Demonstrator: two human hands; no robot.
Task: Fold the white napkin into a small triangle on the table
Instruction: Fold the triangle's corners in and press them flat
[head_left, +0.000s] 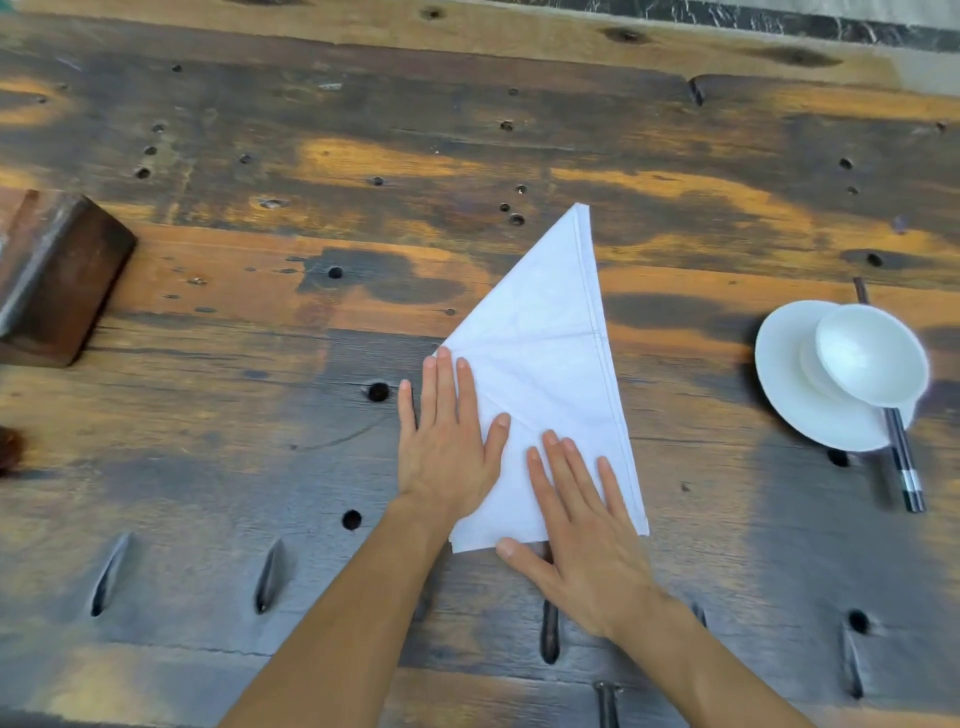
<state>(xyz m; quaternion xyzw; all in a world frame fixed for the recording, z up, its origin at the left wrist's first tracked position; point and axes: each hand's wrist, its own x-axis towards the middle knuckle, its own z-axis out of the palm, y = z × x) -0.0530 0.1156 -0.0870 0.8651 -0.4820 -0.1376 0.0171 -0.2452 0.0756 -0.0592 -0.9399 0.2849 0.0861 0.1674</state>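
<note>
White napkin (550, 358) under both flat hands

To your right sits a white plate (795, 410) carrying a tilted white bowl (870, 353), with dark chopsticks (901, 452) lying under them. At your far left, a dark wooden block (57, 275) rests on the worn bench (260, 415).

No text, label, brand, number or sign can be read anywhere, neither on the napkin (550, 364), the table (260, 415), the plate (789, 405) nor the bowl (872, 353).
</note>
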